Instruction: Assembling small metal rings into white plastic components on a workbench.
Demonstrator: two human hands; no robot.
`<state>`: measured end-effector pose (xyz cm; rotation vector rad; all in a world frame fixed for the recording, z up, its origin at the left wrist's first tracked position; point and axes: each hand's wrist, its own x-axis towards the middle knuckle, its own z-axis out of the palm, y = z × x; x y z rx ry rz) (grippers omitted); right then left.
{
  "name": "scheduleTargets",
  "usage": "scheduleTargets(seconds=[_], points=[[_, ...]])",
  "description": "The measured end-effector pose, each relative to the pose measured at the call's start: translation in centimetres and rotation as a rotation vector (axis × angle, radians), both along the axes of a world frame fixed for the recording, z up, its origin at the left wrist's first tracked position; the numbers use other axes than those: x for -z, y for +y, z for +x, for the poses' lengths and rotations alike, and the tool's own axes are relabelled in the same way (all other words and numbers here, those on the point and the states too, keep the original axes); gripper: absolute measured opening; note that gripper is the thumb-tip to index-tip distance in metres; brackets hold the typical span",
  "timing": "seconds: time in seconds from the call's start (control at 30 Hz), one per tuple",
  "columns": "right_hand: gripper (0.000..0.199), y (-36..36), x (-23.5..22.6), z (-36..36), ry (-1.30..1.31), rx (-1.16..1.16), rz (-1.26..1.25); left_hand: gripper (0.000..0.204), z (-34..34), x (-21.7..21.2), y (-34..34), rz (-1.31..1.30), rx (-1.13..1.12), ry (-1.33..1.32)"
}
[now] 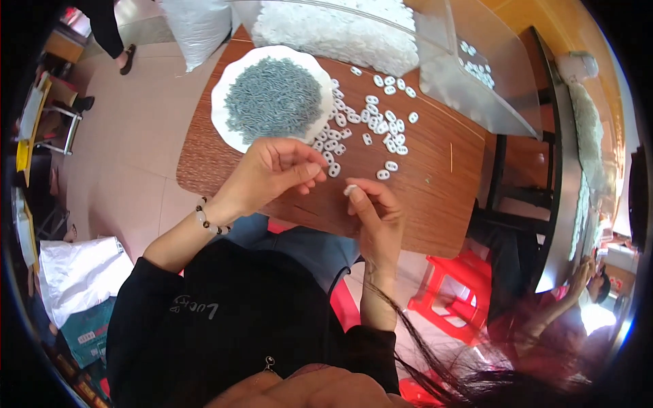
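In my right hand [377,214], a small white plastic piece [350,190] is pinched between thumb and forefinger above the table's near edge. My left hand [282,166] has its thumb and forefinger pressed together just in front of the plate; whatever lies between them is too small to make out. The white scalloped plate [218,105] holds a heap of thin grey-blue metal pieces [273,98], like small screws or springs. Right of the plate, many white oval pieces with two holes [372,121] lie scattered on the brown wooden table [435,183].
A clear plastic bin heaped with white pieces [333,37] stands at the table's far side. Another clear sheet or bin wall [469,95] rises at the right. Red plastic stools [452,296] stand below the table. A white sack [197,30] and another person's leg [109,30] are far left.
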<state>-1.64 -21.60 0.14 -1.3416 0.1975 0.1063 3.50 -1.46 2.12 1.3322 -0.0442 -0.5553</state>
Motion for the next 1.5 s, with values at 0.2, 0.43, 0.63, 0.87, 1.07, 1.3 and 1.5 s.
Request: scheduleTargets(seconds=[0.2,0.43,0.63,0.87,1.07,1.3,1.5], points=[[0.018,0.0,-0.3,-0.5,-0.006,0.022,0.058,0.019,-1.5,1.2,-2.3,0.000,0.067,0.047],[0.015,-0.7,0.6,-1.5,0.015,0.029,-0.007,0.029,-2.2,1.4,-2.9,0.027,0.145,-0.119],[0.014,-0.6,0.5,-1.6,0.018,0.021,-0.012,0.029,-2.1,0.9,-2.9,0.025,0.161,-0.091],[0.013,-0.5,0.4,-1.6,0.022,0.018,-0.048,0.029,-2.1,0.9,-3.0,0.049,0.173,-0.072],[0.012,-0.4,0.7,-1.6,-0.055,0.022,-0.194,0.031,-2.2,1.1,-3.0,0.113,0.168,-0.139],[0.010,-0.3,0.4,-1.4,-0.075,0.026,-0.243,0.032,-2.4,1.0,-3.2,0.124,0.138,-0.146],[0.010,-0.5,0.7,-1.5,-0.040,0.006,-0.206,0.032,-2.6,1.2,-3.3,0.105,0.130,-0.125]])
